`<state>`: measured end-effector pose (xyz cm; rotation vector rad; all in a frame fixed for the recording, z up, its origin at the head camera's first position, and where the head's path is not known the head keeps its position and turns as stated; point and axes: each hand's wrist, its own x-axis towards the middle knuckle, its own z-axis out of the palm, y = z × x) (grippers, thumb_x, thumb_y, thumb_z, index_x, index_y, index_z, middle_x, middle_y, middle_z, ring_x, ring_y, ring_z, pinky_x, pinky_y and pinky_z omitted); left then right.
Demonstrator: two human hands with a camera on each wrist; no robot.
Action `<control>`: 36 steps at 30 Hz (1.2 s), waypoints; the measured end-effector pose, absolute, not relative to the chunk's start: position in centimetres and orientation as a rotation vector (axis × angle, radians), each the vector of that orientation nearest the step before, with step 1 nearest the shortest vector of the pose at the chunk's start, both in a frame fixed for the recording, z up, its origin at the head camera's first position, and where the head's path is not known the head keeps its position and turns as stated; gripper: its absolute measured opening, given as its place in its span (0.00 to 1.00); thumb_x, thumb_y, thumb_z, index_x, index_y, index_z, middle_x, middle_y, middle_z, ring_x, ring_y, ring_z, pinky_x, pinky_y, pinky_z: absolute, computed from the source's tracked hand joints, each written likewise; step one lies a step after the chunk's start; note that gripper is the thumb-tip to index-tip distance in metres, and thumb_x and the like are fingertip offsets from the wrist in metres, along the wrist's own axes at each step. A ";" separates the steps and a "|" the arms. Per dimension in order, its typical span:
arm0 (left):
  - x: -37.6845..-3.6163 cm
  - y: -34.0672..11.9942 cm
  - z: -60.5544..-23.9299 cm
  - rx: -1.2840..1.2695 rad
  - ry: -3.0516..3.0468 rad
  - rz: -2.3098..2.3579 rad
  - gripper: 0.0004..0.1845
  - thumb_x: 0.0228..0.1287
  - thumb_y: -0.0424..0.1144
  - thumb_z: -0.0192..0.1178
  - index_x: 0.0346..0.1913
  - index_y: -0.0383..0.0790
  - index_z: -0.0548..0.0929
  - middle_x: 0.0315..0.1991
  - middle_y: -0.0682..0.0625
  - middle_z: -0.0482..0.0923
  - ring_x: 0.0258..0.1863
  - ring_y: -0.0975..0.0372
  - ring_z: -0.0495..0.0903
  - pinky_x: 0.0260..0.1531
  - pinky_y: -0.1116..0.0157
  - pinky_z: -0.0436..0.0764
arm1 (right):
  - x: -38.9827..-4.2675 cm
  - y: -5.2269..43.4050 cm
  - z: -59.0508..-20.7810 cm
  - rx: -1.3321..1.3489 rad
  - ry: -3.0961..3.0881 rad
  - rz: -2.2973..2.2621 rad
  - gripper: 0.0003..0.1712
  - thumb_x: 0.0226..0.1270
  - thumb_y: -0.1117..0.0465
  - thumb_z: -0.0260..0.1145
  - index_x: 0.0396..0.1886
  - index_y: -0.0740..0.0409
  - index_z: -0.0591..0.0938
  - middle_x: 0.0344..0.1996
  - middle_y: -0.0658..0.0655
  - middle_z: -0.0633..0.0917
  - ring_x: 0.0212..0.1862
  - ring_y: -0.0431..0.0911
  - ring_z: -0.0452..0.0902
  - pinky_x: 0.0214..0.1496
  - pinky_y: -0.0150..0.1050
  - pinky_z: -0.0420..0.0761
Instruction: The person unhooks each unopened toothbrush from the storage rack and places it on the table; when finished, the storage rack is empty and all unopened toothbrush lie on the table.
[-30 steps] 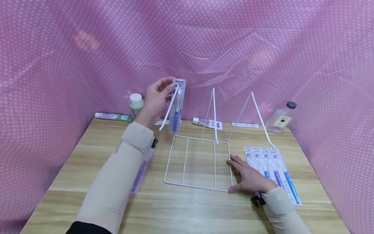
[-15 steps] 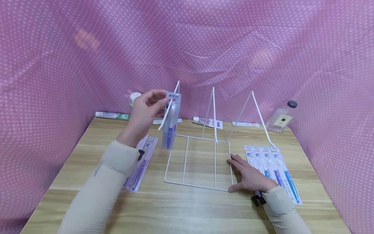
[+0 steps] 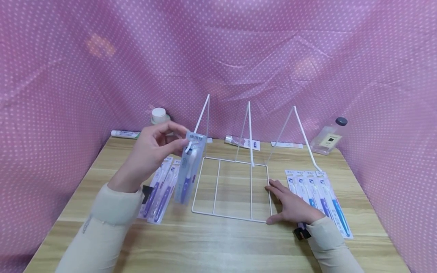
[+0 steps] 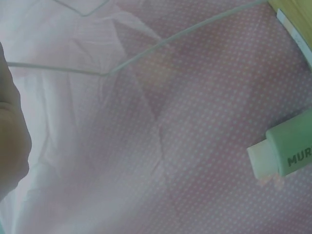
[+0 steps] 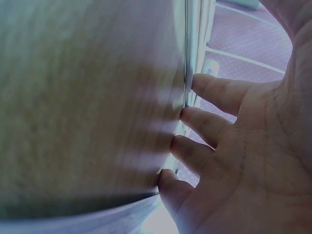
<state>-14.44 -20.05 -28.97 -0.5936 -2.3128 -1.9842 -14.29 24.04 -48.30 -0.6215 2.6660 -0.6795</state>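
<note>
Pinching a packaged toothbrush (image 3: 187,170) in left hand (image 3: 150,149), right hand (image 3: 290,204) flat steadying wire rack (image 3: 232,189), toothbrush packs (image 3: 319,197) beside.

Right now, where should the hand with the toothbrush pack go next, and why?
Probably down and left: the left hand pinches the toothbrush pack above the table, beside two packs lying flat, while the right hand rests against the wire rack.
</note>
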 end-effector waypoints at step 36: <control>-16.3 -31.2 -30.1 -0.116 -2.375 -1.926 0.11 0.74 0.34 0.67 0.56 0.42 0.84 0.43 0.56 0.85 0.38 0.66 0.87 0.38 0.68 0.89 | -14.4 24.0 -48.3 -0.618 2.666 -0.666 0.69 0.46 0.32 0.84 0.83 0.58 0.65 0.86 0.64 0.53 0.85 0.68 0.46 0.80 0.71 0.59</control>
